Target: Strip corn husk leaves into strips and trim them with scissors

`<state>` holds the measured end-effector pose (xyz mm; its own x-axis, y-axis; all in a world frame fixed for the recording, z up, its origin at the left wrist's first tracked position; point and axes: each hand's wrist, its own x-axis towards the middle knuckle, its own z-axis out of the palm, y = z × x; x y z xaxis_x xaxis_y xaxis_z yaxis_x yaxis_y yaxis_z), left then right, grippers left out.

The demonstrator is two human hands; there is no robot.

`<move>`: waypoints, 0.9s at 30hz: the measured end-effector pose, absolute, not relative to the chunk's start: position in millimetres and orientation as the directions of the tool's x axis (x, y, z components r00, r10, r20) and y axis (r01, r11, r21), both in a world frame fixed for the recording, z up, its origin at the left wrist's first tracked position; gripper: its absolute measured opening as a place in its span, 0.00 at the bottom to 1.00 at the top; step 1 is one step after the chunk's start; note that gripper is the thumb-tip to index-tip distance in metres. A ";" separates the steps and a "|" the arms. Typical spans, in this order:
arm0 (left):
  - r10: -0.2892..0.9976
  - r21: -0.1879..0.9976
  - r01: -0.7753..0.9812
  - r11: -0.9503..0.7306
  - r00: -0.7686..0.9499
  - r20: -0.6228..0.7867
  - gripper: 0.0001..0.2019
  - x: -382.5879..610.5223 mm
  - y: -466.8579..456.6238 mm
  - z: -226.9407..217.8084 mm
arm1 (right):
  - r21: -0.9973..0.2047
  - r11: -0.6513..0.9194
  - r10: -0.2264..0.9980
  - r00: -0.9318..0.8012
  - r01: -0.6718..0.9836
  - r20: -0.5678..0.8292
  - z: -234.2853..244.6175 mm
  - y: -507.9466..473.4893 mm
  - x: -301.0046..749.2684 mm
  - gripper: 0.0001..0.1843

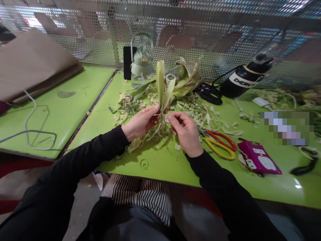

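My left hand [145, 121] pinches the lower end of an upright bundle of pale green corn husks [164, 95], whose leaves fan upward. Thin strands hang below that grip. Just to the right, my right hand [184, 130] is closed with thumb and fingertips together, close to the bundle's base; whatever it pinches is too small to make out. Behind the bundle lies a pile of larger, partly browned husks [188, 83]. Cut husk scraps [202, 112] are scattered around both hands. Scissors with red and yellow handles [220, 144] lie beside my right wrist.
A pale green water bottle [141, 63] and a dark phone [127, 63] stand at the back. Further right are a black bottle [239, 82], black-handled scissors [209, 93] and a purple pouch [259, 157]. Brown paper [37, 63] and a wire frame [41, 131] occupy the left.
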<state>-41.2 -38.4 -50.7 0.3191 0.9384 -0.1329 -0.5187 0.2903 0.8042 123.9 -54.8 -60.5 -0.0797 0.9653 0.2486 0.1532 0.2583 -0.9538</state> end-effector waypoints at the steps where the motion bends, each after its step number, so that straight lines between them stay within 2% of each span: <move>1: 0.940 0.803 -0.522 0.288 0.315 -0.132 0.07 -41.3 -38.2 -50.0 | -0.958 0.250 0.968 -0.072 0.143 0.242 -61.1 -54.7 124.2 0.13; 3: 0.941 0.800 -0.524 0.290 0.307 -0.140 0.07 -41.1 -38.1 -49.0 | -0.943 0.288 0.958 -0.045 0.167 0.284 -61.2 -55.2 124.5 0.13; 5: 0.945 0.801 -0.526 0.287 0.292 -0.147 0.07 -40.3 -38.6 -49.1 | -0.880 0.395 0.915 -0.028 0.265 0.402 -59.8 -56.9 124.3 0.12; 8: 0.955 0.810 -0.529 0.252 0.272 -0.120 0.07 -38.3 -40.8 -51.4 | -0.680 0.555 0.804 -0.100 0.479 0.586 -57.7 -59.9 122.9 0.12; 10: 0.960 0.818 -0.532 0.219 0.269 -0.082 0.08 -36.6 -42.8 -53.2 | -0.559 0.603 0.753 -0.174 0.568 0.635 -57.8 -60.9 121.7 0.13; 12: 0.962 0.823 -0.533 0.198 0.267 -0.059 0.09 -35.0 -44.5 -54.1 | -0.508 0.613 0.734 -0.198 0.605 0.649 -58.8 -61.0 120.8 0.13; 14: 0.965 0.827 -0.530 0.189 0.258 -0.055 0.10 -33.8 -45.3 -54.2 | -0.518 0.597 0.748 -0.190 0.613 0.636 -59.8 -60.8 120.4 0.13; 18: 0.970 0.832 -0.526 0.174 0.237 -0.053 0.10 -33.1 -44.9 -54.9 | -0.612 0.540 0.808 -0.153 0.577 0.569 -60.5 -60.2 120.3 0.11; 23: 0.970 0.872 -0.470 0.138 0.243 -0.022 0.08 -33.4 -44.7 -59.7 | -0.798 0.418 0.906 -0.141 0.434 0.398 -61.6 -56.5 122.3 0.10; 25: 0.974 0.891 -0.441 0.110 0.227 -0.009 0.07 -33.8 -44.7 -60.8 | -0.820 0.389 0.921 -0.145 0.421 0.362 -61.4 -55.4 123.1 0.11; 27: 0.979 0.899 -0.429 0.092 0.203 -0.003 0.07 -34.3 -44.6 -60.8 | -0.793 0.400 0.914 -0.134 0.460 0.383 -61.2 -55.2 123.0 0.13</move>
